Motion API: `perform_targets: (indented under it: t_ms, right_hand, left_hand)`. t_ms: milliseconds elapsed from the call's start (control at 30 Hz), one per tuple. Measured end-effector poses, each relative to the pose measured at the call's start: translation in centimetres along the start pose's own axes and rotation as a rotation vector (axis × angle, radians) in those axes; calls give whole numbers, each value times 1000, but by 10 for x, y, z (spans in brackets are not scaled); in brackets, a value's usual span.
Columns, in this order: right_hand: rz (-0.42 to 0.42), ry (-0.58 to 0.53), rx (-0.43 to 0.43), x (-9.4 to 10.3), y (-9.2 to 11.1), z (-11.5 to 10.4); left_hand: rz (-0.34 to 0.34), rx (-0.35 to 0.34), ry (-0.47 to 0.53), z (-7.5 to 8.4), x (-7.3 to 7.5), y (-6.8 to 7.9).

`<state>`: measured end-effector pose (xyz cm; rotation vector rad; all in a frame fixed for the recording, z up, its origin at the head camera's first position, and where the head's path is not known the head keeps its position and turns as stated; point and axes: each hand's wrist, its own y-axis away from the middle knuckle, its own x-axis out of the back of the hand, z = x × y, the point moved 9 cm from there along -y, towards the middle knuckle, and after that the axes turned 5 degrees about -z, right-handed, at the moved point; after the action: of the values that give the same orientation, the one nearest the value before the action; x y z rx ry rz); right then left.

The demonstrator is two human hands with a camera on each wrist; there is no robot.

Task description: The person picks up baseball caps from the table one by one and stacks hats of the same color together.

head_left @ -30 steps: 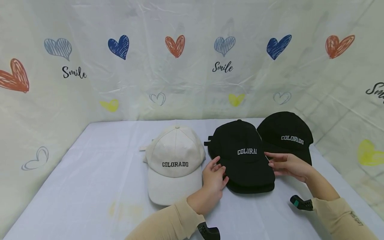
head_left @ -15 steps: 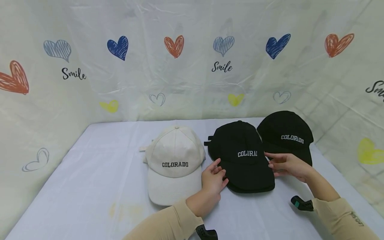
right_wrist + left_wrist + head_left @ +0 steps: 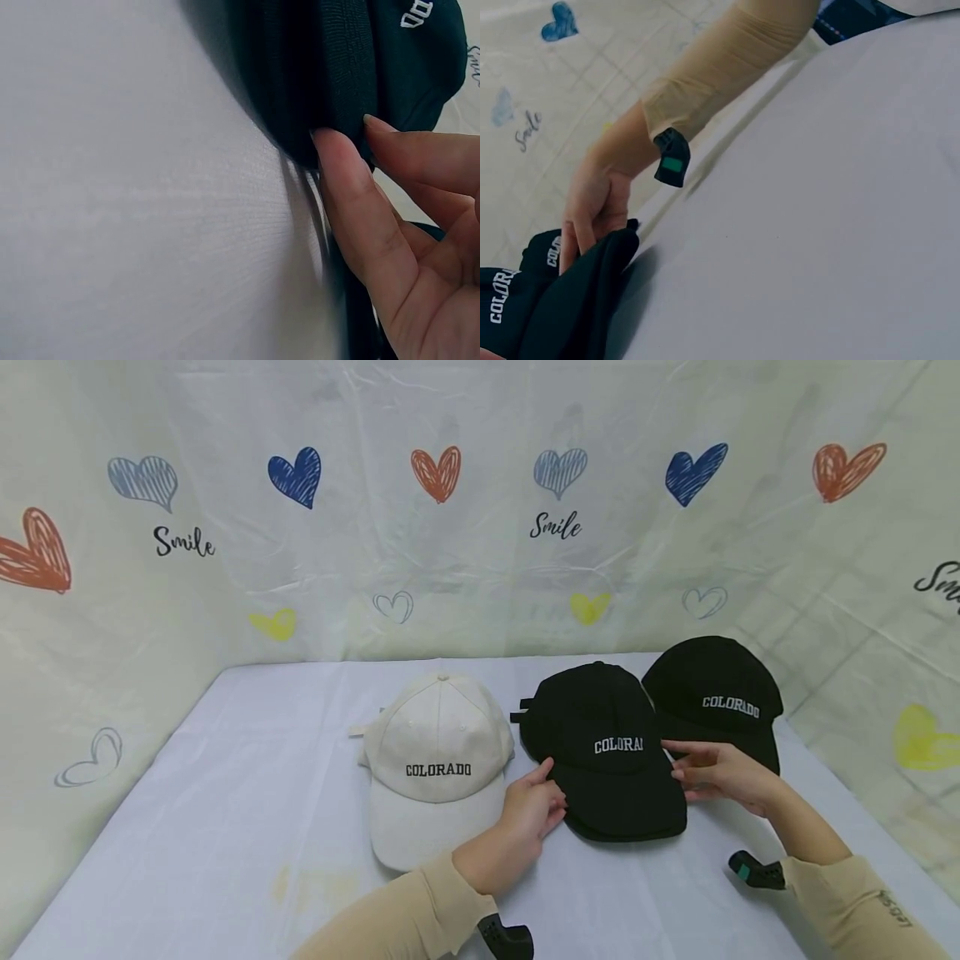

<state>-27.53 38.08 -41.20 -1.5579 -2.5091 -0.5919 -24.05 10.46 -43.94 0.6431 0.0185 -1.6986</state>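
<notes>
A black baseball cap (image 3: 607,710) with white COLORADO lettering lies right of centre in the head view, its brim toward me. My left hand (image 3: 517,818) holds the left edge where the brim meets the crown, its thumb on the upper side and the other fingers lower down. At the right edge, my right hand (image 3: 723,777) pinches the brim's side. The right wrist view shows thumb and forefinger at the layered black cloth (image 3: 337,82) of the cap. Two dark straps jut out from the cap's left side. In the left wrist view my left hand is mostly hidden.
A cream cap (image 3: 442,735) with black COLORADO lettering lies to the left, its brim beside my left wrist. Another black cap (image 3: 712,685) sits behind my right hand, partly overlapped. A white cloth (image 3: 225,827) covers the table, and a heart-printed sheet (image 3: 487,560) hangs behind it.
The held cap's front and lettering have slid slightly toward me, and its brim covers the lower edge that showed before. My left hand has shifted a little down and left; the right stays.
</notes>
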Motion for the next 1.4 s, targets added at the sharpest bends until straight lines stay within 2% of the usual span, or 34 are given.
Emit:
perform_targets:
  t_ms: [300,567,667,900,1100,1200,1400]
  right_hand:
    - [22,9,-13,-1,2,1]
    - [49,91,-22,3,5,-6]
    - [48,104,-17,4,7,-8]
    - [43,117,58,9,14,-20]
    - [91,112,91,20,25,-28]
    - [113,105,110,25,30,-31]
    - [154,110,208,34,39,-46]
  left_hand:
    - [-22,19,-44,0,1,2]
    - [-133,9,-139,9,-3,4]
    - [-170,26,-174,12,-5,8]
    - [-277,42,-256,21,-12,23]
    - [-333,22,-320,36,-21,35]
    - [-361,-2,-339,46,-26,38]
    - [-388,-43,-324,64,-34,35]
